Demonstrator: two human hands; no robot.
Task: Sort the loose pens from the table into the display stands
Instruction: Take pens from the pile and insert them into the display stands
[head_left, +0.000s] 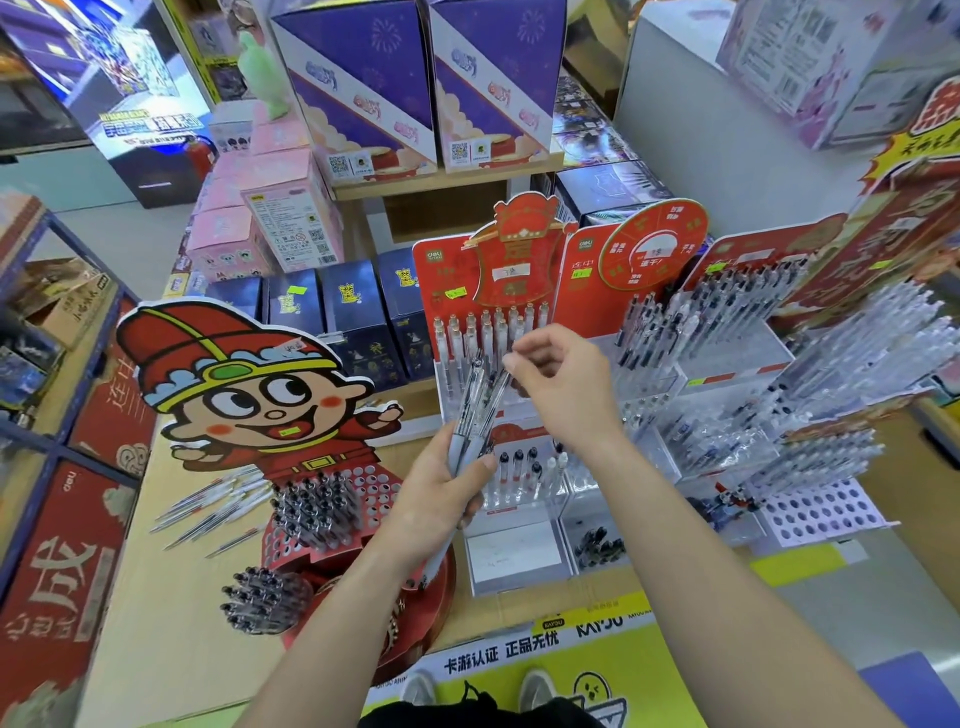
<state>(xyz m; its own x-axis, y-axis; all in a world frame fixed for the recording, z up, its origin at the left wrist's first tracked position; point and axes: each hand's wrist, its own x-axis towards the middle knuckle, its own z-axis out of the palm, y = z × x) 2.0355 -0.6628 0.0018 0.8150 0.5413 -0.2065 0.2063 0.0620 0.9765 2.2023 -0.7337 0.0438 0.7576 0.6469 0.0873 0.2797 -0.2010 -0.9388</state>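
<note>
My left hand grips a bundle of clear and white pens, held upright in front of the red display stand. My right hand hovers over the bundle's top, fingertips pinching the upper end of one pen. Several white pens stand in the rows of that stand. Several loose pens lie on the wooden table to the left, beside the cartoon-figure stand, whose holes hold dark-capped pens.
More stands packed with pens fill the right side, with a perforated white tray at their front. Dark blue boxes and pink boxes stand behind. A clear compartment box sits near the table's front edge.
</note>
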